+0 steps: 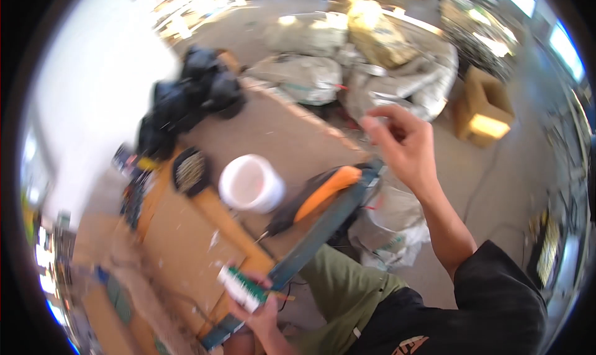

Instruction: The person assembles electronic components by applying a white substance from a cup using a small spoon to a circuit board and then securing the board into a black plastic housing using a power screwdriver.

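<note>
Well beyond the left hand's (264, 314) grip and to its left, black bags (186, 99) in a heap on the workbench (267, 125). Nearer the grip, still leftward, a dark bowl (190, 172) of small brassy pieces, too blurred to name. In the grip itself, by the near bench edge, a white-and-green container (242, 289), clasped aslant between fingers and thumb. Straight out from the grip, a white bucket (232, 182); out and rightward, an orange-and-black item (329, 190) along the bench edge. Farther out, off the bench, pale sacks (310, 79). Right of those, raised well apart from the grip, the right hand (405, 145), fingers curled toward thumb; cannot tell whether pinching anything. Farthest right, on the floor, an open cardboard box (467, 110).
</note>
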### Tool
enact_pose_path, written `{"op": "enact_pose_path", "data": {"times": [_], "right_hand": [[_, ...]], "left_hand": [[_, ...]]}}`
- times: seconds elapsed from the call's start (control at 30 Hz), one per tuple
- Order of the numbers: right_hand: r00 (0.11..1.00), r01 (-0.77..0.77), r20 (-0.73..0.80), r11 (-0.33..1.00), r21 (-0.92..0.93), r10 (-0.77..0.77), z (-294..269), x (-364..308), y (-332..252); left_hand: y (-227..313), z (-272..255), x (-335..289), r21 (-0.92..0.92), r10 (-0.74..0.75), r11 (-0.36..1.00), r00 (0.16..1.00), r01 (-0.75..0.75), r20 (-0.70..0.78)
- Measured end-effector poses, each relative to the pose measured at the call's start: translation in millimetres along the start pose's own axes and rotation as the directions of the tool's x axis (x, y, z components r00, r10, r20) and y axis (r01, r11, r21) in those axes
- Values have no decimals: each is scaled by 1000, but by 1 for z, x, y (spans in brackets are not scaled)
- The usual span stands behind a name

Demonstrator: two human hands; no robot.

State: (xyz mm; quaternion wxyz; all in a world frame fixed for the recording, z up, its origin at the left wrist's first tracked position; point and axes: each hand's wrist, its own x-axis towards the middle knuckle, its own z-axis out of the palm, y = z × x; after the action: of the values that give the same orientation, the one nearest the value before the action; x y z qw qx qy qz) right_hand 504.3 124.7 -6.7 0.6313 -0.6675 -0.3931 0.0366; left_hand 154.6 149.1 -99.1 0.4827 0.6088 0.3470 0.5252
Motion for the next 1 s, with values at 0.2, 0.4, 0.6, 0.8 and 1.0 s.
{"op": "enact_pose_path", "data": {"times": [0.2,0.4,0.6,0.8,1.0], "right_hand": [[865,-499,-305,750,-434,399,-117,-157,285],[692,-242,81,336,-910,718,-149,-306,475],[620,-455,-8,352,-818,784,-154,-306,576],[540,-539,-85,266,-799,838,-136,-280,595],[508,-520,-73,238,-820,858,-121,-269,605]], "left_hand": [[8,19,-14,554,12,832,1000,-22,21],[1,16,-22,312,-150,931,977,191,-151],[32,-9,5,399,-191,868,940,296,-283],[64,-25,25,632,-274,640,898,437,-344],[65,-45,39,757,-267,479,896,444,-356]]}}
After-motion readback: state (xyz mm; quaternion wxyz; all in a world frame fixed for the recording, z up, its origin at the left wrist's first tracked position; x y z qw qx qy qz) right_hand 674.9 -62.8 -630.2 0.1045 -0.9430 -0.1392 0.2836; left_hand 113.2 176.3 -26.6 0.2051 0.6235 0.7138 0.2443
